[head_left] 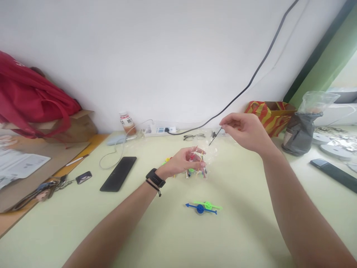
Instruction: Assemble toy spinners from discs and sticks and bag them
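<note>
My left hand [186, 162], with a black watch on its wrist, is closed around a clear plastic bag [211, 154] that has small coloured plastic pieces in it. Some pieces show beneath the hand, in yellow, green, red and white. Raised to the right of the bag, my right hand [244, 130] pinches one end of a black plastic arrow spinner [214, 136], which slants downward. Nearer to me on the table lie a blue arrow spinner [200, 209] and a green arrow spinner [209, 205], side by side and partly overlapping.
A black phone [118, 174] lies left of my left hand. Glasses [194, 137], a power strip [160, 130] and a bottle [127, 123] are along the wall. At right are a red-yellow bag [258, 108], a grey bag [299, 132] and a dark device [336, 173]. Keys [65, 181] lie left.
</note>
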A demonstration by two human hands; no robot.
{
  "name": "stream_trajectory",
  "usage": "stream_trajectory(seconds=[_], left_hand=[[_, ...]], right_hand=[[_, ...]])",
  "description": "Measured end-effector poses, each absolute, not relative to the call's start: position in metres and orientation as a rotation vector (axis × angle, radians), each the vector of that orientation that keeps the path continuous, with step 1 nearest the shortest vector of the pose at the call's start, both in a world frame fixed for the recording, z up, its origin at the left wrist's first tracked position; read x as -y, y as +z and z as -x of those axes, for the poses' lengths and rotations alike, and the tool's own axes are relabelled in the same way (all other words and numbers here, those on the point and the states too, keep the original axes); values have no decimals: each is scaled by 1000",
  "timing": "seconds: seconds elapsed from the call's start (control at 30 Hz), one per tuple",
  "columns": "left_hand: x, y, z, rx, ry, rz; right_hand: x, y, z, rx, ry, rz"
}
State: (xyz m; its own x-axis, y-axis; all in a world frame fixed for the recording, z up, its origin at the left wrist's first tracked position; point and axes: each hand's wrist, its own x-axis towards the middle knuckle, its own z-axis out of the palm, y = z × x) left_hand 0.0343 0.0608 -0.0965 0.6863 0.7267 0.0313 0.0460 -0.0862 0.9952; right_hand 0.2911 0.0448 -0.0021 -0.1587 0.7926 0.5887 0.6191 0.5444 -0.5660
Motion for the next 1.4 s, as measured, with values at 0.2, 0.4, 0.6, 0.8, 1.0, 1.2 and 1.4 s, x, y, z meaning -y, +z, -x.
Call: stream_trajectory(seconds=[0.2,0.4,0.6,0.8,1.0,1.2,1.4], left_hand=[[-59,-93,-37,-664,660,-1567],[-61,-96,-38,-637,674,-1552],[-64,-100,-37,-612,680,-1585],[-61,-96,-38,-641,692,-1560],[-64,-103,-40,-649,748,-1510],[-63,-99,-39,-654,908,-1539],[-61,-98,-38,-549,863,-1506]], right_hand=[[-51,-9,-292,2009,188,1206],[-51,-11,-289,2116,173,1196],[-51,-12,-289,2181,168,1280],[-49,-12,-290,2172,247,1252],[-44,-5,-285,2185,316,1111],[-41,-7,-285,2319,558,1110],[-38,-13,-269,2112,401,965]])
